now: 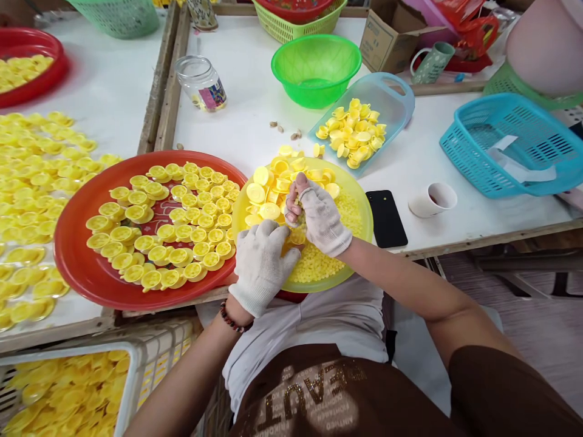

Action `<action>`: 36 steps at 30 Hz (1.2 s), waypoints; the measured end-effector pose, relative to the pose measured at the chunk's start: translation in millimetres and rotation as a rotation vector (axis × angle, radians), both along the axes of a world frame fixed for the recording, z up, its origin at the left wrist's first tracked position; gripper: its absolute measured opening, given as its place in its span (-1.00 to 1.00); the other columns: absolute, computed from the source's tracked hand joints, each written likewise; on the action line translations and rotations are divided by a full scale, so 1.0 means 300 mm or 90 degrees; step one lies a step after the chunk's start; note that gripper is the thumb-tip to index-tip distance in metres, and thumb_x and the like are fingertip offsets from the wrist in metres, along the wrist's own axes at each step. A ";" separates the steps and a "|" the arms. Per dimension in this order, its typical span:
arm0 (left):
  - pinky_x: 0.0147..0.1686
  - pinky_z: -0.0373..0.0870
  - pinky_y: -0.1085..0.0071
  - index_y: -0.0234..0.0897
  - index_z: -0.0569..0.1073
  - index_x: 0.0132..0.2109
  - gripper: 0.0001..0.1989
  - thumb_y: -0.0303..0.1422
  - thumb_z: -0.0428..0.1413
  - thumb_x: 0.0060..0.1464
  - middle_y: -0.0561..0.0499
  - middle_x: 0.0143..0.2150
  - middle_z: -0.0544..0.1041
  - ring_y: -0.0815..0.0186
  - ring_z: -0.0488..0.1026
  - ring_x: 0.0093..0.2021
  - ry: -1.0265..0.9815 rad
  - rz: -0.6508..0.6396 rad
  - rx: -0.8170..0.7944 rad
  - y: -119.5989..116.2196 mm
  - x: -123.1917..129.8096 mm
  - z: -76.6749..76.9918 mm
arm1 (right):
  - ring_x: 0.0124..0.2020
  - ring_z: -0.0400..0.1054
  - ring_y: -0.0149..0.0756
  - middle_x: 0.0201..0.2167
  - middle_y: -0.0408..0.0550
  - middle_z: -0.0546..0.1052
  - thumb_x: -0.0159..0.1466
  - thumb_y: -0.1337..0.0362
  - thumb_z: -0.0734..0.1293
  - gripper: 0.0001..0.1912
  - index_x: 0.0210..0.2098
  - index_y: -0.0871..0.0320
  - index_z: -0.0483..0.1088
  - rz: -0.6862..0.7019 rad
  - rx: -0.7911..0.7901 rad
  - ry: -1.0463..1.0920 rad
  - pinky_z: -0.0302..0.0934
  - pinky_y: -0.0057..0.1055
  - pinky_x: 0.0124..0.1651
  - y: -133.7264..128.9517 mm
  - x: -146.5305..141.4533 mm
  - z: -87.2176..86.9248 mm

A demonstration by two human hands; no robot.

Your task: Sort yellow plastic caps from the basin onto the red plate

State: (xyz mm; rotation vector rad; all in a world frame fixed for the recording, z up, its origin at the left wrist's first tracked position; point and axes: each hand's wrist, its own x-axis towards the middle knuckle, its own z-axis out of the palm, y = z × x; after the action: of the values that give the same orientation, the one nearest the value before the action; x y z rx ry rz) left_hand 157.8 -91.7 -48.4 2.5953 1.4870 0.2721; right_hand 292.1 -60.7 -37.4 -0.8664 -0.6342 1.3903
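Both my hands wear white gloves and meet over a yellow basin (pixel 363 240) in front of me. My left hand (pixel 264 261) lies at the basin's left edge, its fingers curled round something hidden under them. My right hand (pixel 319 217), with bare fingertips, is closed above the basin around small yellow pieces. In the basin lie yellow cup-shaped parts (pixel 268 188) at the back left and many small yellow pieces (pixel 319 267) at the front right. Left of it, a red tray (pixel 79 267) holds rows of round yellow parts.
Behind stand a green bowl (pixel 314 67), a glass jar (pixel 200 82) and a clear blue scoop (pixel 396 100) with yellow cups. On the right are a black phone (pixel 387 218), a paper cup (pixel 432 200) and a blue basket (pixel 510 145). A crate (pixel 132 388) sits lower left.
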 end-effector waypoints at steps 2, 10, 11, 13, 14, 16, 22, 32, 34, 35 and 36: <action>-0.18 0.34 0.10 -0.23 0.57 -0.13 -0.78 -0.22 0.18 0.14 -0.09 -0.17 0.54 0.02 0.51 -0.14 -0.007 0.000 0.001 0.001 -0.003 -0.004 | -0.62 0.04 -0.44 -0.64 -0.30 0.13 0.29 -0.27 0.32 -0.45 -0.47 0.04 0.18 -0.001 -0.029 -0.028 -0.01 -0.43 -0.57 -0.002 0.012 0.005; -0.10 0.46 0.17 -0.24 0.48 -0.10 -0.81 -0.29 0.21 0.16 -0.08 -0.09 0.56 0.13 0.53 -0.11 -0.258 -0.055 0.018 -0.010 -0.025 -0.005 | -0.61 0.01 -0.44 -0.60 -0.27 0.16 0.37 -0.21 0.26 -0.51 -0.42 0.05 0.23 0.001 0.036 -0.312 -0.02 -0.41 -0.55 -0.061 0.155 -0.013; -0.09 0.47 0.21 -0.24 0.45 -0.11 -0.82 -0.31 0.21 0.16 -0.07 -0.08 0.56 0.17 0.54 -0.11 -0.308 -0.063 0.017 -0.012 -0.029 -0.005 | -0.55 0.10 -0.41 -0.56 -0.23 0.22 0.38 -0.17 0.28 -0.53 -0.42 0.06 0.26 0.006 0.082 -0.424 0.07 -0.38 -0.48 -0.076 0.177 -0.016; -0.11 0.49 0.28 -0.23 0.41 -0.12 -0.82 -0.34 0.22 0.14 -0.05 -0.10 0.57 0.23 0.54 -0.15 -0.367 -0.066 0.023 -0.012 -0.030 -0.007 | -0.37 0.26 -0.32 -0.44 -0.12 0.38 0.35 -0.10 0.35 -0.58 -0.40 0.09 0.33 0.011 0.186 -0.656 0.20 -0.30 -0.25 -0.104 0.211 -0.017; -0.13 0.49 0.30 -0.23 0.41 -0.13 -0.81 -0.35 0.23 0.13 -0.04 -0.13 0.58 0.24 0.54 -0.18 -0.375 -0.058 0.034 -0.011 -0.028 -0.009 | -0.28 0.30 -0.27 -0.37 -0.07 0.43 0.33 -0.07 0.38 -0.61 -0.39 0.11 0.37 0.016 0.228 -0.747 0.22 -0.25 -0.15 -0.117 0.219 -0.016; -0.15 0.50 0.31 -0.24 0.41 -0.13 -0.81 -0.37 0.23 0.12 -0.03 -0.16 0.59 0.25 0.54 -0.20 -0.375 -0.050 0.057 -0.009 -0.021 -0.015 | -0.23 0.33 -0.24 -0.32 -0.05 0.48 0.32 -0.03 0.39 -0.66 -0.32 0.13 0.41 0.048 0.260 -0.822 0.22 -0.23 -0.08 -0.139 0.219 -0.009; -0.08 0.52 0.31 -0.24 0.44 -0.10 -0.84 -0.40 0.18 0.16 -0.05 -0.12 0.61 0.22 0.58 -0.11 -0.359 -0.057 0.048 -0.017 -0.007 -0.013 | -0.38 0.33 -0.38 -0.38 -0.15 0.46 0.40 0.17 0.30 -0.84 -0.20 0.14 0.39 0.215 0.144 -0.622 0.25 -0.37 -0.26 -0.161 0.195 0.015; 0.03 0.52 0.25 -0.25 0.49 -0.01 -0.77 -0.35 0.18 0.18 -0.11 0.00 0.59 0.20 0.57 -0.02 -0.397 -0.015 0.010 -0.036 -0.015 0.028 | -0.10 0.45 -0.15 -0.14 0.03 0.57 0.40 0.25 0.27 -0.87 -0.13 0.11 0.43 0.085 0.235 -0.869 0.33 -0.17 0.02 -0.172 0.240 0.028; 0.03 0.52 0.25 -0.26 0.50 -0.03 -0.77 -0.34 0.18 0.17 -0.14 0.02 0.55 0.20 0.54 -0.01 -0.383 -0.004 0.042 -0.020 -0.054 0.061 | -0.10 0.46 -0.11 -0.14 0.06 0.58 0.41 0.24 0.27 -0.86 -0.11 0.12 0.44 0.079 0.245 -0.926 0.34 -0.14 0.00 -0.173 0.241 0.010; 0.01 0.51 0.25 -0.27 0.51 -0.03 -0.77 -0.34 0.17 0.17 -0.14 0.00 0.54 0.21 0.53 -0.04 -0.361 0.016 0.060 -0.004 -0.087 0.078 | -0.09 0.47 -0.10 -0.14 0.06 0.58 0.41 0.23 0.27 -0.85 -0.11 0.12 0.44 0.082 0.246 -0.937 0.35 -0.14 -0.01 -0.173 0.242 0.001; -0.02 0.51 0.25 -0.27 0.51 -0.03 -0.77 -0.34 0.16 0.17 -0.12 -0.03 0.54 0.22 0.52 -0.08 -0.331 0.045 0.077 0.019 -0.130 0.095 | -0.10 0.47 -0.09 -0.14 0.07 0.58 0.41 0.23 0.27 -0.85 -0.11 0.12 0.44 0.083 0.248 -0.941 0.36 -0.13 -0.01 -0.172 0.243 -0.008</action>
State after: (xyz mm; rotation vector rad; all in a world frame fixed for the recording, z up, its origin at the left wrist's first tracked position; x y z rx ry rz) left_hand 118.7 -86.0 -19.9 2.2967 1.3971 0.9841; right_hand 364.9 -112.2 -39.7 -1.4618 -2.0042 0.4588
